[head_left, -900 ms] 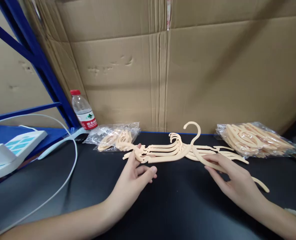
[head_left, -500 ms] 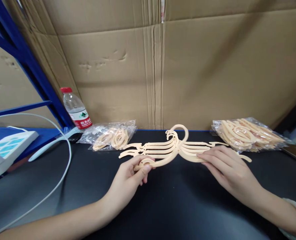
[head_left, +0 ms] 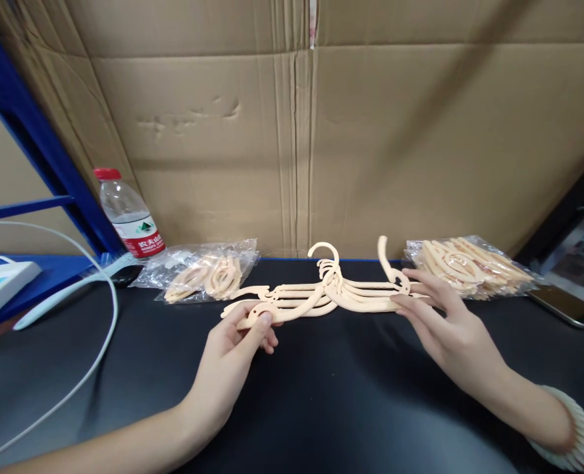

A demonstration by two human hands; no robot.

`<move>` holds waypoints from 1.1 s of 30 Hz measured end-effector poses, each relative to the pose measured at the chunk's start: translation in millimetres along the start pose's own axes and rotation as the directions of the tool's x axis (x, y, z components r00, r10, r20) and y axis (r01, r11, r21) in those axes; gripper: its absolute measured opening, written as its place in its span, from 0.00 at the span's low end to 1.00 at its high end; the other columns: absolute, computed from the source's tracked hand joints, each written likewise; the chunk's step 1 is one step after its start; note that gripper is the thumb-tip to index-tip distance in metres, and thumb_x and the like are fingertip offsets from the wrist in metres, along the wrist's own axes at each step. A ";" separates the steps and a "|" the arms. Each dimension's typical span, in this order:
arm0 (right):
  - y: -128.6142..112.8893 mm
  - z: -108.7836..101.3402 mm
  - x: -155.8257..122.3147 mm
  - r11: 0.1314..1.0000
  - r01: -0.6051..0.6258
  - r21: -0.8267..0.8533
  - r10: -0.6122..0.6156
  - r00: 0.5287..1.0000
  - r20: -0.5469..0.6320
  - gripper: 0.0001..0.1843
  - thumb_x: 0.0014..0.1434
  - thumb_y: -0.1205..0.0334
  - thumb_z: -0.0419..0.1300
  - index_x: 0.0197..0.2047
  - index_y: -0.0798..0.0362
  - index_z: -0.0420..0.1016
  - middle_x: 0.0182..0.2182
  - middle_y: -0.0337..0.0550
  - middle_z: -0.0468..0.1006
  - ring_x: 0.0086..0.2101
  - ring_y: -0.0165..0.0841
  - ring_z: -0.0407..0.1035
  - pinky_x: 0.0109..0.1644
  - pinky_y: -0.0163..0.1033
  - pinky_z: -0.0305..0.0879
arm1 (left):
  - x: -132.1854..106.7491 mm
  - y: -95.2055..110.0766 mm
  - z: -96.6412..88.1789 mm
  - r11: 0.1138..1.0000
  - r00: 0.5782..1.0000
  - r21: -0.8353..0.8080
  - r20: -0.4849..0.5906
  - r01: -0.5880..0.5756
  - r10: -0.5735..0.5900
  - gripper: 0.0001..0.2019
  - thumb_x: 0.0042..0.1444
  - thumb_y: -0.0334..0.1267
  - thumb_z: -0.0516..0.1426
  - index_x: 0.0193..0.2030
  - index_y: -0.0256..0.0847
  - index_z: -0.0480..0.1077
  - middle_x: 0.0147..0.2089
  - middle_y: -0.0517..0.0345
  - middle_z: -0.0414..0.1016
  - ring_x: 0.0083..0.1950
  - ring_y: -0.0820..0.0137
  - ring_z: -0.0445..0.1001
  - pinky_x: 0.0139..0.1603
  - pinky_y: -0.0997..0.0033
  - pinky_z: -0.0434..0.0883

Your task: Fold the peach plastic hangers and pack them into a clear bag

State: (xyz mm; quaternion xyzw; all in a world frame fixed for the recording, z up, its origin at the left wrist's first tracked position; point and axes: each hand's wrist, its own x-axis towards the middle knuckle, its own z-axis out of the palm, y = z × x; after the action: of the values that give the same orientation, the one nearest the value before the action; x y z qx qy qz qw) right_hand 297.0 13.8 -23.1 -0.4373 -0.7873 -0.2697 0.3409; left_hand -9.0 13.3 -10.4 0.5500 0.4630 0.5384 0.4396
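A cream plastic folding hanger [head_left: 305, 308] lies across the front of several similar hangers [head_left: 299, 289] stacked on the black table. My left hand [head_left: 242, 342] pinches the hanger's left end between thumb and fingers. At the other end my right hand [head_left: 452, 326] has its fingers closed on the right arm; the thumb is hidden. Just beside those fingertips, a curved end piece [head_left: 384, 253] sticks up from the right side. The top hook [head_left: 325, 247] points upward and opens to the left.
Clear bags hold cream parts: one left bag [head_left: 212, 273], one right bag [head_left: 469, 263]. A red-capped water bottle [head_left: 136, 227] stands at back left by a white cable [head_left: 115, 309]. A phone-like slab [head_left: 568, 306] lies far right. Cardboard [head_left: 212, 131] closes off the back.
The hanger's hook has turned to open leftward, and the end piece by my right hand has swung upright. The view has shifted slightly to the right.
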 end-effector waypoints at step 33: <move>-61.1 -23.2 8.0 -0.101 -0.707 0.700 -0.039 0.706 0.707 0.09 0.67 0.59 0.57 0.50 0.46 0.71 0.47 0.43 0.75 0.49 0.34 0.71 0.56 0.41 0.66 | -16.5 7.6 20.3 0.988 0.943 -0.082 0.316 0.134 -0.102 0.10 0.57 0.41 0.62 0.37 0.35 0.72 0.30 0.61 0.71 0.29 0.76 0.68 0.31 0.77 0.70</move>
State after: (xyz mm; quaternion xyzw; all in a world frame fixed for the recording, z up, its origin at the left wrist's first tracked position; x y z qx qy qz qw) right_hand 247.6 -27.8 -10.2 -0.3200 -0.6425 0.5887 0.3718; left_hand 11.7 -4.0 -6.7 0.5760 0.3919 0.4409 0.5659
